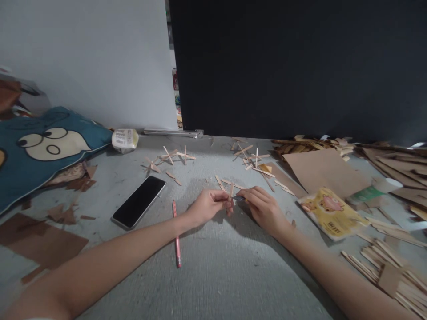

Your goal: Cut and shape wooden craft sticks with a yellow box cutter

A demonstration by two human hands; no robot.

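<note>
My left hand pinches a short wooden stick that stands upright between its fingertips, just above the grey floor. My right hand is closed round a thin tool whose tip points left and meets the stick. What the tool is I cannot make out. Several loose wooden sticks lie just beyond both hands.
A black phone and a red pencil lie to the left. Stick scraps and brown cardboard sheets spread behind and right. A yellow booklet, a stick pile, a blue cushion and a small bottle surround them.
</note>
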